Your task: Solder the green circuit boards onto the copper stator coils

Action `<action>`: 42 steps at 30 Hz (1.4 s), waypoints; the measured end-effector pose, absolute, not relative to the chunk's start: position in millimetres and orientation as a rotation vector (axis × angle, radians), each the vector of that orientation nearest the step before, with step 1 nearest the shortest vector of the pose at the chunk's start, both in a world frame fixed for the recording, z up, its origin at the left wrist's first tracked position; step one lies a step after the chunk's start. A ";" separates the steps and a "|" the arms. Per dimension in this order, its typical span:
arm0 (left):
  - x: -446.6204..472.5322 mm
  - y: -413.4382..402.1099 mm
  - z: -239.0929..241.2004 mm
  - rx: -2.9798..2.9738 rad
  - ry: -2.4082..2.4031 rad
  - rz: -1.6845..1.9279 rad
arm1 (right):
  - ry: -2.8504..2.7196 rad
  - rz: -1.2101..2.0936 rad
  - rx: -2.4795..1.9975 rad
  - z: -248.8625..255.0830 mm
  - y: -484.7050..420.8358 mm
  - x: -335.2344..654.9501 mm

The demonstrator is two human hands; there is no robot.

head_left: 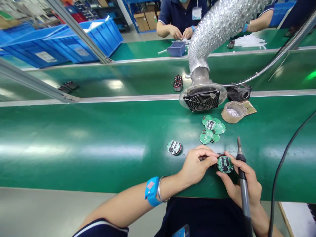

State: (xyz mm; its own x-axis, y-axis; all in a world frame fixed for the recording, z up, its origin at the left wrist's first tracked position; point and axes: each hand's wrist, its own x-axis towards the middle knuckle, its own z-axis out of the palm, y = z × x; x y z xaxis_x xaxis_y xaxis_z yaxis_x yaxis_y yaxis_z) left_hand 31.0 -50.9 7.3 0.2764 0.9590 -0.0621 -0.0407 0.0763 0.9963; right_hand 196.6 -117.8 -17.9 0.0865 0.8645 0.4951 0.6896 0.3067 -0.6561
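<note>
My left hand (196,166) pinches the left edge of a round green circuit board (225,164), which seems to sit on a dark part mostly hidden below it. At the board's right side, the thumb and fingertips of my right hand (248,184) also touch it. A soldering iron (244,194) rests in the right hand, its tip pointing up and away from me. Several loose round green boards (206,135) lie in a loose pile just beyond. To the left stands another round assembly (174,147) with a board on top.
A fume extractor (203,98) with a silver duct (212,36) hangs over the green bench (74,138). Beside it are a tape roll (234,112) holding solder bits and a dark block (239,93). A black cable (283,158) runs at right. A co-worker's hands (181,33) work opposite.
</note>
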 end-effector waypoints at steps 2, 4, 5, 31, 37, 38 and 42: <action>37.1 -55.2 8.5 1.200 1.067 1.018 | -1.644 0.194 -1.439 -17.6 -117.4 194.2; 41.6 -59.8 10.3 1.199 1.137 1.070 | -1.637 0.147 -1.440 -16.8 -116.8 191.5; 42.4 -62.3 11.5 1.224 1.166 1.099 | -1.636 0.128 -1.441 -16.1 -116.4 190.1; -96.7 230.6 53.0 2.024 2.335 0.389 | -1.547 0.073 -1.680 -27.0 -99.8 211.0; -85.2 280.6 35.5 2.026 2.332 0.284 | -1.131 0.516 -1.448 -19.4 -94.5 211.1; -87.4 279.5 36.5 2.043 2.331 0.290 | -1.060 0.567 -1.394 -17.2 -93.5 211.5; -103.4 250.0 42.7 2.152 2.292 0.352 | -0.918 0.675 -1.268 -10.5 -90.7 212.5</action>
